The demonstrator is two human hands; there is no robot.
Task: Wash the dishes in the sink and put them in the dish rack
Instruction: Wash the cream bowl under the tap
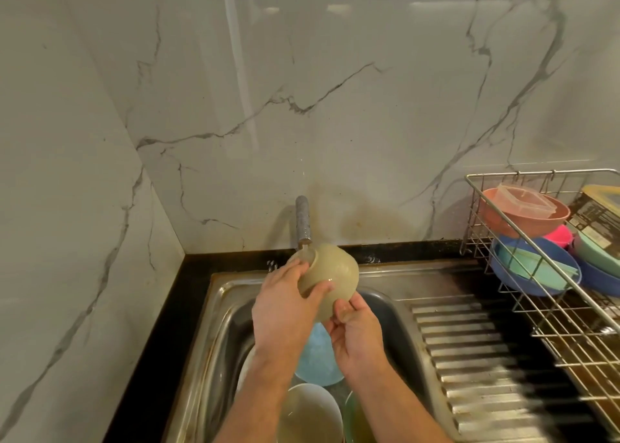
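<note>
A glossy white marble-patterned wall point(335, 90) backs the black countertop edge point(161, 308). The stainless steel sink point(218, 325) has a ribbed metal drainboard point(476, 358) to its right, bare and open. The wire dish rack point(550, 308) at the far right holds stacked pink, blue and teal plastic bowls. In the basin lie a pale blue bowl point(318, 365) and a white bowl point(312, 412). Over the basin, the beige rounded bowl point(330, 276), tilted, sits under the metal tap point(303, 219). The left hand point(285, 308) wraps its side; the right hand point(357, 328) pinches its rim.
</note>
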